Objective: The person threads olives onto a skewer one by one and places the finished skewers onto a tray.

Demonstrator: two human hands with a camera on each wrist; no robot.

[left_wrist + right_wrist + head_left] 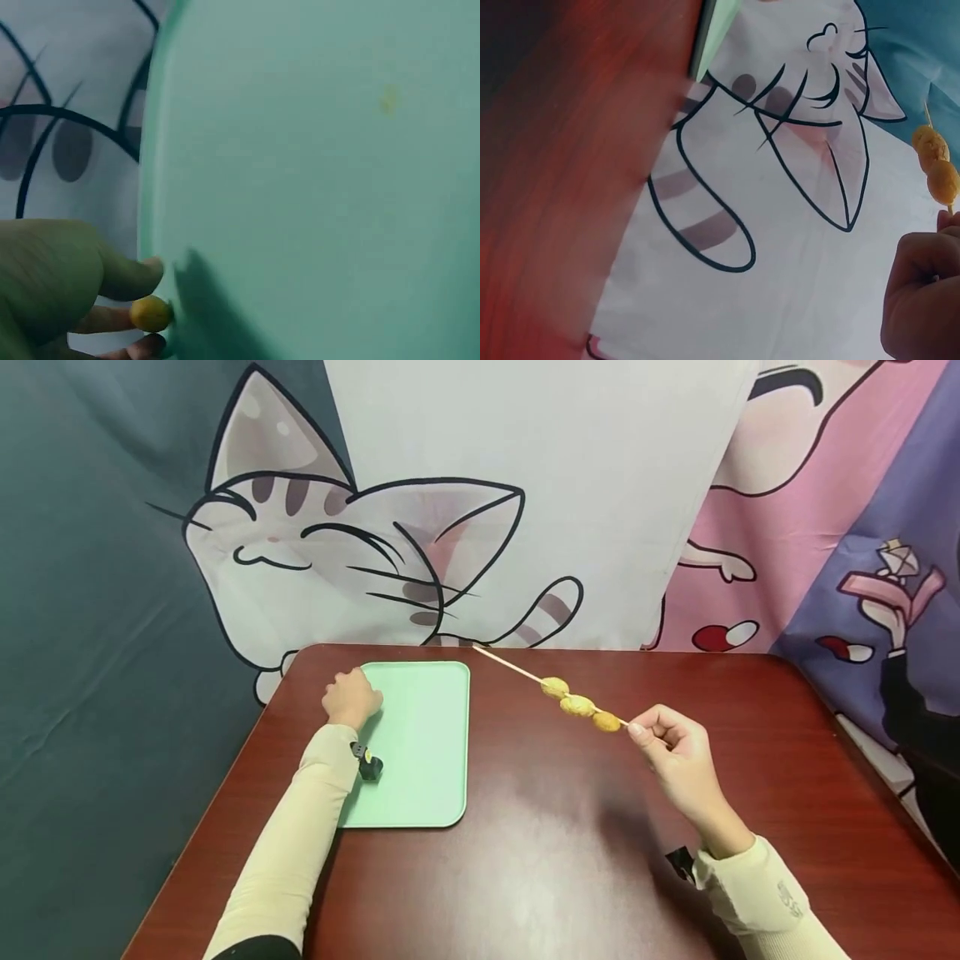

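Note:
In the head view my right hand [678, 760] pinches the lower end of a thin wooden skewer [510, 665] between thumb and fingers, above the table. Three yellow-brown oval balls [577, 705] are threaded on it, close together, and the long bare tip points up and left. My left hand [352, 697] is at the far left corner of a pale green tray [450, 760]. The left wrist view shows a small round yellow ball [151, 313] between its thumb and fingers, beside the tray's rim. The right wrist view shows the skewered balls [931, 150] above the right hand [926, 292].
The tray lies on the left part of a brown-red wooden table [540, 860]. Behind the far edge hangs a cloth backdrop [600, 460] with cartoon cats. A dark cloth [97, 652] hangs on the left.

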